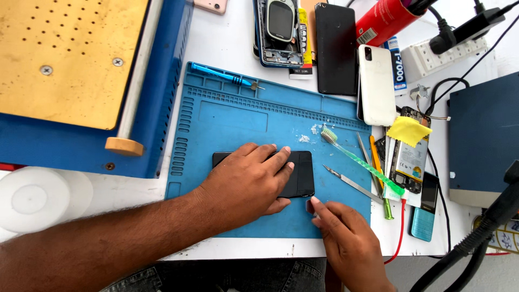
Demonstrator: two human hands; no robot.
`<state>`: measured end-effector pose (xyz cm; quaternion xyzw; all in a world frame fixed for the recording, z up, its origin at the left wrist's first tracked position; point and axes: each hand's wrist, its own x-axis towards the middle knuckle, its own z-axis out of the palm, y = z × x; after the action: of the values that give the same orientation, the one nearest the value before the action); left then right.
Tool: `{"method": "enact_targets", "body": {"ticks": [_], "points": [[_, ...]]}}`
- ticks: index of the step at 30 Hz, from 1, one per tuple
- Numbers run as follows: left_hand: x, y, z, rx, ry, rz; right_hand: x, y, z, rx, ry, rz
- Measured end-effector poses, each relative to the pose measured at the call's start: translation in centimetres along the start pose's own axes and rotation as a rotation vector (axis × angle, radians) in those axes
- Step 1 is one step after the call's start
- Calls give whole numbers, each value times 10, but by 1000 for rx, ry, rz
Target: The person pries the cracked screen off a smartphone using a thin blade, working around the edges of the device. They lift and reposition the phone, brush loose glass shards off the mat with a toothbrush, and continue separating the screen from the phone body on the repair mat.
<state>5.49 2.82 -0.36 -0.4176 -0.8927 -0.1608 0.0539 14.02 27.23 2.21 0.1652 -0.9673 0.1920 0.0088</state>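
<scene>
The left hand (246,184) lies flat, fingers spread, pressing down on a black phone (297,173) in the middle of the blue mat (232,116). The right hand (346,238) comes in from the mat's near right corner, fingers pinched narrow on a small dark tool (310,206) whose tip touches the phone's near right corner. What the tool is cannot be told.

The phone's long axis runs left to right across the mat. It lies directly under the left hand, and just beyond and left of the right hand. It is a flat, glossy black slab with rounded corners, and its left half is hidden by the palm.

On the mat's right part lie a green toothbrush (359,161) and a metal blade (354,185). A blue screwdriver (224,75) rests along the mat's far edge. A white phone (377,86) lies just off the far right corner, on the white tabletop (227,38).
</scene>
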Motion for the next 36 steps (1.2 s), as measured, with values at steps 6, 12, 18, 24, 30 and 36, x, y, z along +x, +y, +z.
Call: {"method": "enact_targets", "body": {"ticks": [6,12,18,24,30,36], "points": [[0,0,1,4,33,13,8,6,-8,119,-62,72],[0,0,0,14,16,19,6,10,3,100,-30,49],[0,1,0,26,40,32,-1,17,13,112,28,66],[1,1,-1,29,25,34,8,4,10,141,25,90],[0,1,0,34,18,38,34,-13,-19,60,-209,319],[1,2,-2,-2,20,26,42,-6,-27,110,-258,271]]}}
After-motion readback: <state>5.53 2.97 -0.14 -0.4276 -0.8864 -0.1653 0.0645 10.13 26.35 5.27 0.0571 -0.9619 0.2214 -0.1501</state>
